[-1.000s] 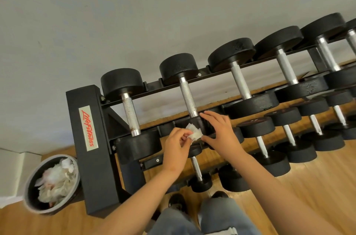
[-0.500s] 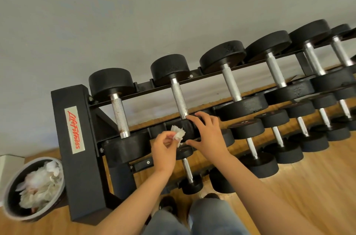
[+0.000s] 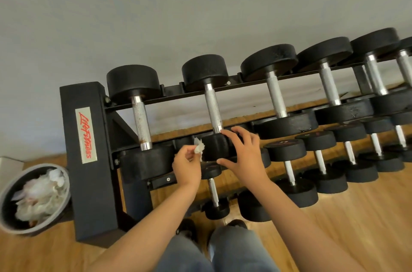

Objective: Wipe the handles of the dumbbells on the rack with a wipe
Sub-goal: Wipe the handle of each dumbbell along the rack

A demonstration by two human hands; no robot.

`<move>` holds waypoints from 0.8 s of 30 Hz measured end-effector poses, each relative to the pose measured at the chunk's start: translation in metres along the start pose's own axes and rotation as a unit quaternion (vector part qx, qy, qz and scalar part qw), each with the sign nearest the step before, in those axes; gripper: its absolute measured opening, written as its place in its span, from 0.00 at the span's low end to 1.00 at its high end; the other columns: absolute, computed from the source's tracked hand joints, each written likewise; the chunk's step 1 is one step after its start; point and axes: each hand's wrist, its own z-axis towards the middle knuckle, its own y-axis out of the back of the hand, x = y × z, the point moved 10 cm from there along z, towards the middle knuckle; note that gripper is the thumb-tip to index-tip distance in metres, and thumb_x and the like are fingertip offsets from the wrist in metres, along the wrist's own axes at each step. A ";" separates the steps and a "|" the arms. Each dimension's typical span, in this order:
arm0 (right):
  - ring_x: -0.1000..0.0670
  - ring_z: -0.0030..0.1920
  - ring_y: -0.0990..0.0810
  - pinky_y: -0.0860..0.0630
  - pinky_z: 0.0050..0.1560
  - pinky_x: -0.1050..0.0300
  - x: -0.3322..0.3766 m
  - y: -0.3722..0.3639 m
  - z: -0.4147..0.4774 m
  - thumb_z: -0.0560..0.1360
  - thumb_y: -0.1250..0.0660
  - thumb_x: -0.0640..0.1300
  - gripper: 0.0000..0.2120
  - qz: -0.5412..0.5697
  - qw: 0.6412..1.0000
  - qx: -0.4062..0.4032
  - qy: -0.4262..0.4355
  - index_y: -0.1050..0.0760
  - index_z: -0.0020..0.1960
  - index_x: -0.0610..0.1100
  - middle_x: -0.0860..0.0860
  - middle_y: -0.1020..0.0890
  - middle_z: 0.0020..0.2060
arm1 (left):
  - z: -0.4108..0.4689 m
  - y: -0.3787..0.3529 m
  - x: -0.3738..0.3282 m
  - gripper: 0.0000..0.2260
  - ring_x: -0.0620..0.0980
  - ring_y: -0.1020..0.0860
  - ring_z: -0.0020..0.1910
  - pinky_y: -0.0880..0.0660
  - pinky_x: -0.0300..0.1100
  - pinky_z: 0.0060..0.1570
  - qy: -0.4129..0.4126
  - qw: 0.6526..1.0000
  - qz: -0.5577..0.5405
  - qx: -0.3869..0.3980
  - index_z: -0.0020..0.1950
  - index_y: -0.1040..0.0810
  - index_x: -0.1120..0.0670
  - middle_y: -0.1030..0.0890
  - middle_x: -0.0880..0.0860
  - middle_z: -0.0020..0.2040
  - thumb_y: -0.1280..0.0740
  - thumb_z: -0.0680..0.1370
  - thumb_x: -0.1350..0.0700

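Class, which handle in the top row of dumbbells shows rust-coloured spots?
The leftmost top-row handle, beside the rack's labelled end post: brown specks mark it, while the rest look clean and bright.

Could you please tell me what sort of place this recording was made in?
Probably a gym or workout room: a tiered black rack labelled Life Fitness, rows of dumbbells resting on it, and a wood floor.

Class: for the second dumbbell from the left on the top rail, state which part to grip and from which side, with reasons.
Grip the knurled steel handle midway between its black heads, coming from above. It is slim, textured and spans the open gap between the rails, so a grip can likely close round it; the heads look too broad to grasp.
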 end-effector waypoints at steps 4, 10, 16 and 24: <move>0.46 0.71 0.46 0.41 0.72 0.47 0.002 0.000 -0.001 0.69 0.25 0.50 0.37 -0.004 1.000 0.006 -0.015 0.38 0.73 0.56 0.53 0.39 0.72 | -0.008 -0.001 0.000 0.07 0.44 0.22 0.51 0.28 0.29 0.46 0.009 0.999 -0.023 -0.031 0.55 0.19 0.55 0.18 0.48 0.50 0.33 0.78 0.61; 0.46 0.71 0.45 0.40 0.71 0.47 0.004 0.002 -0.002 0.69 0.25 0.49 0.36 -0.010 1.000 0.007 -0.010 0.37 0.73 0.56 0.52 0.38 0.72 | -0.003 -0.006 0.007 0.08 0.46 0.21 0.53 0.27 0.36 0.52 0.033 0.996 -0.066 -0.043 0.54 0.19 0.53 0.18 0.49 0.50 0.34 0.79 0.62; 0.45 0.69 0.42 0.38 0.70 0.47 0.005 0.002 -0.002 0.68 0.23 0.49 0.37 -0.015 1.000 -0.006 -0.003 0.36 0.72 0.55 0.51 0.36 0.71 | 0.012 -0.020 0.020 0.10 0.48 0.21 0.55 0.23 0.49 0.60 0.079 0.993 -0.081 -0.011 0.58 0.20 0.53 0.18 0.49 0.52 0.38 0.81 0.61; 0.45 0.68 0.41 0.39 0.68 0.50 0.004 0.001 -0.002 0.68 0.23 0.48 0.37 -0.018 1.000 -0.010 0.001 0.35 0.72 0.53 0.50 0.36 0.71 | 0.015 -0.025 0.017 0.11 0.47 0.21 0.57 0.24 0.50 0.62 0.065 0.992 -0.095 0.046 0.60 0.21 0.53 0.18 0.49 0.54 0.40 0.82 0.61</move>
